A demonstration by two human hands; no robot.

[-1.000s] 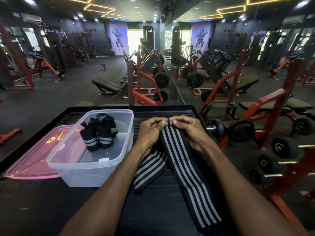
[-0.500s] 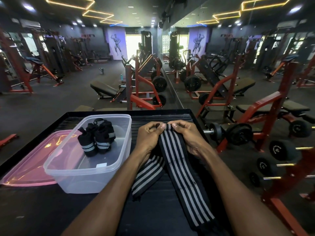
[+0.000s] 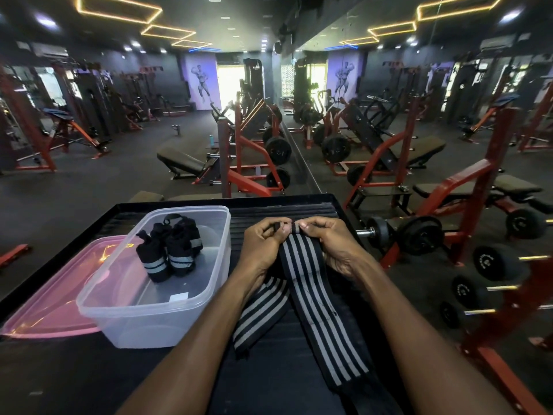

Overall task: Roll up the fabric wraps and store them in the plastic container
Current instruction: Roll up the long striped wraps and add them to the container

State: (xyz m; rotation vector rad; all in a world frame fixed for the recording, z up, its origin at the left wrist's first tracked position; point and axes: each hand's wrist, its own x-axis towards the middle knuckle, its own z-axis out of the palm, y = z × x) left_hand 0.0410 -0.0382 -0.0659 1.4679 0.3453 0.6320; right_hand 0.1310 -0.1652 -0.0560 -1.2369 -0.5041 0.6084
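A long black wrap with grey stripes [image 3: 317,301] lies on the black table and runs toward me. My left hand [image 3: 263,244] and my right hand [image 3: 329,244] both pinch its far end, fingers curled over a small rolled start. A second striped wrap [image 3: 260,316] lies flat under my left wrist, crossing beneath the first. The clear plastic container [image 3: 125,319] stands to the left of my hands. Inside it sit a few rolled black wraps [image 3: 170,253], upright and close together.
A pink lid [image 3: 51,304] lies flat to the left of the container. The black table [image 3: 299,209] has a raised rim at the far edge. Dumbbells [image 3: 419,235] on a red rack stand to the right, gym benches and machines beyond.
Both hands stay at the wrap's far end, the fingers working slightly on the rolled start. The view has tilted a little; nothing else has moved.
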